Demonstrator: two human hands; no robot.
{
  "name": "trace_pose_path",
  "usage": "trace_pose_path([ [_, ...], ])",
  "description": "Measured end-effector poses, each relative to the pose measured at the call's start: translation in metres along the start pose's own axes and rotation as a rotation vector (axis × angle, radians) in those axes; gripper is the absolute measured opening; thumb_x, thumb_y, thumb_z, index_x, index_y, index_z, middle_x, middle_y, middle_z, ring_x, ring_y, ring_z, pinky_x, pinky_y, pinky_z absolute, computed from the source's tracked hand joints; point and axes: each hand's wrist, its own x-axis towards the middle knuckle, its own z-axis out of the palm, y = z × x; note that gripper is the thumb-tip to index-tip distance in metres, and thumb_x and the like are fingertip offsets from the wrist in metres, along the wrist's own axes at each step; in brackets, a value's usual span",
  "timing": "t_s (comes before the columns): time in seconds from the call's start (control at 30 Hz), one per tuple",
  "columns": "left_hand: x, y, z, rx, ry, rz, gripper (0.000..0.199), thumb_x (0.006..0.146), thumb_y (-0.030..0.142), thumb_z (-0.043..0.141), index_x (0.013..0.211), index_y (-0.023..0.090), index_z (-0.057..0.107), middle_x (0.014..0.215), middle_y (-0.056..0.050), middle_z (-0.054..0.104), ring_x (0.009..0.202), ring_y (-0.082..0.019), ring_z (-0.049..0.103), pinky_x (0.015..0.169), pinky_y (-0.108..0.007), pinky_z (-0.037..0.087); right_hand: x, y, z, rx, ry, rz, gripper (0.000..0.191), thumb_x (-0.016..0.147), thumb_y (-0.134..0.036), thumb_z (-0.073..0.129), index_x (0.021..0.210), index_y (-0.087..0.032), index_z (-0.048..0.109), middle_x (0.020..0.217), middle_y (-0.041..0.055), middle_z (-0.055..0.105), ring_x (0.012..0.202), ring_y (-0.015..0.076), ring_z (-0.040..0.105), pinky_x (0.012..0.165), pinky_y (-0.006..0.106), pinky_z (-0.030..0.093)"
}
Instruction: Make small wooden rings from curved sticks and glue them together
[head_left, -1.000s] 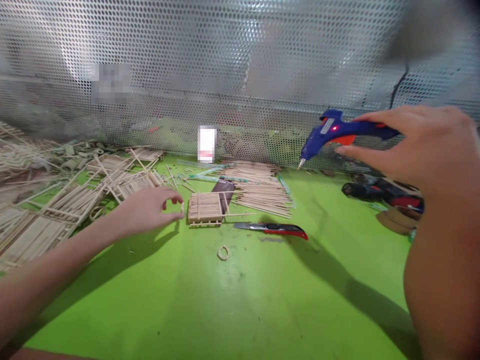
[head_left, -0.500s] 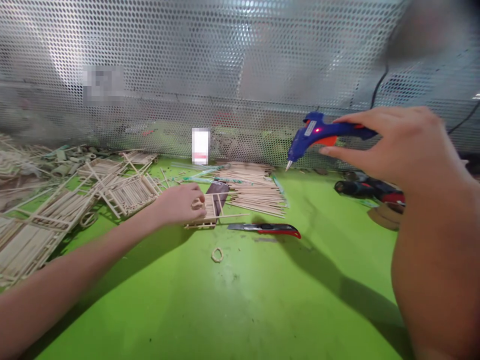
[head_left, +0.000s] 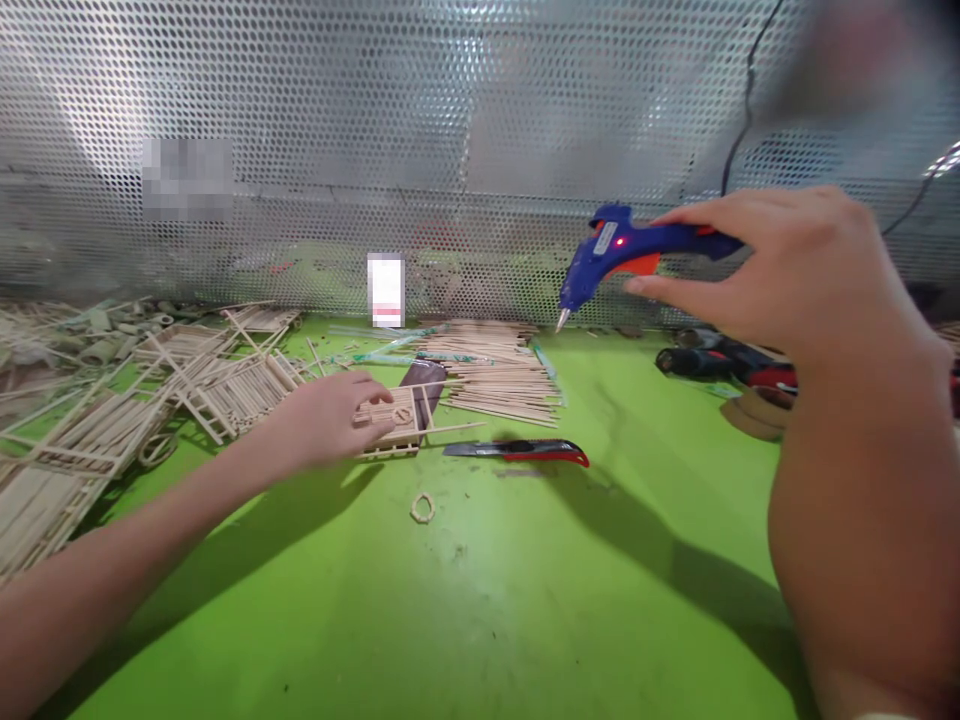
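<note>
My right hand (head_left: 810, 280) is wrapped round the handle of a blue hot glue gun (head_left: 600, 250) with an orange trigger. Its red light glows and its metal nozzle points down, in the air above the table. My left hand (head_left: 337, 415) reaches over a small cart-like model made of sticks (head_left: 405, 436), with thumb and fingers apart. On the model, just past the fingertips, lies a small wooden ring (head_left: 403, 413). Another small ring (head_left: 423, 508) rests on the green table, nearer to me.
A utility knife (head_left: 517, 452) lies with its blade out. Behind it is a pile of thin sticks (head_left: 502, 375). Several stick-built models (head_left: 97, 440) crowd the left side. A dark power tool (head_left: 720, 360) lies at right. Perforated metal (head_left: 420, 120) walls the back.
My left hand has drawn back slightly to the left and its fingers have parted, leaving the small ring on the model. The glue gun stays raised in my right hand.
</note>
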Motion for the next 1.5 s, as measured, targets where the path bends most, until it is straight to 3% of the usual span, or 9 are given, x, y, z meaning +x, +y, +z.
trace_pose_path([
  [0.07, -0.014, 0.014, 0.005, -0.071, -0.039, 0.021, 0.036, 0.095, 0.047, 0.058, 0.115, 0.024, 0.077, 0.110, -0.011, 0.077, 0.091, -0.027, 0.073, 0.068, -0.039, 0.061, 0.001, -0.001, -0.001, -0.004, 0.003, -0.005, 0.053, 0.092, -0.066, 0.059, 0.136, -0.037, 0.064, 0.114, 0.0062, 0.075, 0.105, 0.0317, 0.070, 0.098, 0.046, 0.051],
  [0.17, -0.034, 0.033, 0.021, -0.175, -0.178, 0.060, 0.040, 0.092, 0.055, 0.061, 0.116, 0.026, 0.076, 0.108, -0.009, 0.078, 0.086, -0.026, 0.074, 0.069, -0.039, 0.062, 0.003, 0.000, -0.001, 0.009, 0.037, -0.035, 0.062, 0.087, -0.072, 0.062, 0.131, -0.029, 0.069, 0.109, 0.0088, 0.076, 0.100, 0.0333, 0.072, 0.092, 0.045, 0.053],
  [0.27, -0.045, 0.042, 0.039, -0.119, -0.188, 0.059, 0.051, 0.086, 0.058, 0.068, 0.125, 0.025, 0.073, 0.121, -0.012, 0.075, 0.098, -0.033, 0.073, 0.076, -0.046, 0.061, 0.005, 0.002, -0.001, 0.011, 0.044, -0.040, 0.066, 0.086, -0.075, 0.060, 0.129, -0.027, 0.071, 0.107, 0.0094, 0.077, 0.098, 0.0334, 0.072, 0.091, 0.045, 0.053],
  [0.43, -0.047, 0.040, 0.057, -0.083, -0.162, 0.067, 0.050, 0.089, 0.058, 0.065, 0.125, 0.024, 0.072, 0.128, -0.013, 0.071, 0.105, -0.034, 0.071, 0.082, -0.049, 0.060, 0.005, -0.002, -0.003, -0.004, 0.081, -0.071, 0.074, 0.085, -0.082, 0.055, 0.126, -0.023, 0.073, 0.102, 0.0099, 0.078, 0.092, 0.0325, 0.073, 0.086, 0.045, 0.055],
  [0.63, -0.045, 0.038, 0.060, -0.088, -0.164, 0.099, 0.035, 0.096, 0.047, 0.061, 0.119, 0.025, 0.074, 0.123, -0.008, 0.073, 0.105, -0.030, 0.071, 0.083, -0.045, 0.059, 0.006, -0.009, -0.007, 0.016, 0.095, -0.089, 0.071, 0.088, -0.078, 0.055, 0.124, -0.020, 0.073, 0.104, 0.0118, 0.077, 0.096, 0.0349, 0.073, 0.089, 0.048, 0.054],
  [0.9, -0.051, 0.033, 0.061, -0.104, -0.099, 0.214, 0.026, 0.094, 0.036, 0.062, 0.114, 0.023, 0.074, 0.114, -0.008, 0.074, 0.098, -0.026, 0.070, 0.081, -0.040, 0.058, 0.002, 0.004, -0.002, 0.058, 0.002, -0.037, 0.051, 0.089, -0.065, 0.063, 0.131, -0.037, 0.065, 0.113, 0.0047, 0.076, 0.101, 0.0304, 0.070, 0.093, 0.046, 0.053],
  [1.07, -0.052, 0.029, 0.065, -0.121, -0.073, 0.270, 0.030, 0.094, 0.030, 0.061, 0.121, 0.022, 0.072, 0.115, -0.008, 0.074, 0.099, -0.024, 0.070, 0.083, -0.039, 0.060, 0.002, 0.025, 0.022, -0.036, -0.263, 0.168, 0.055, 0.080, -0.064, 0.070, 0.123, -0.030, 0.068, 0.103, 0.0066, 0.078, 0.086, 0.0293, 0.069, 0.080, 0.040, 0.051],
  [1.23, -0.050, 0.026, 0.070, -0.094, -0.056, 0.313, 0.036, 0.096, 0.027, 0.058, 0.129, 0.020, 0.069, 0.119, -0.009, 0.073, 0.102, -0.025, 0.070, 0.082, -0.039, 0.061, -0.010, 0.055, 0.066, -0.414, -0.492, 0.417, 0.064, 0.084, -0.062, 0.063, 0.128, -0.014, 0.063, 0.099, 0.0186, 0.073, 0.093, 0.0337, 0.065, 0.089, 0.044, 0.039],
  [1.5, -0.049, 0.026, 0.070, -0.090, -0.080, 0.324, 0.028, 0.097, 0.030, 0.057, 0.120, 0.020, 0.070, 0.113, -0.008, 0.072, 0.099, -0.024, 0.069, 0.079, -0.038, 0.060, -0.043, 0.111, 0.121, -0.352, -0.839, 0.460, 0.047, 0.074, -0.065, 0.073, 0.100, -0.025, 0.075, 0.093, 0.0164, 0.077, 0.084, 0.0318, 0.066, 0.078, 0.043, 0.037],
])
